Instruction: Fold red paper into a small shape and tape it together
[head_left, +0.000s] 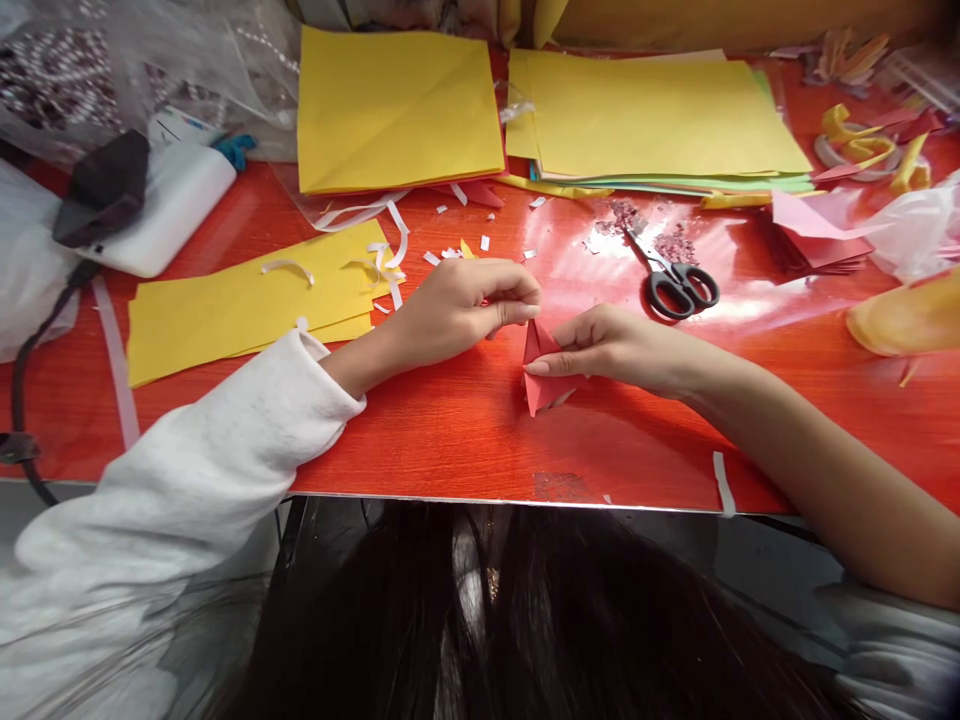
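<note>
Pinching folded red paper (556, 387): right hand (619, 350) closed on side, left hand (450, 305) fingertips together at peak; pointed shape made, any remaining folds unclear.

A craft workspace, I'd say — red table (450, 440) strewn with coloured paper (397, 110), scissors (681, 287) (and plenty of snippets (484, 243)).

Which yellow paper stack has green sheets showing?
The back right stack: green edges show beneath. The back left stack and long yellow strips show none.
</note>
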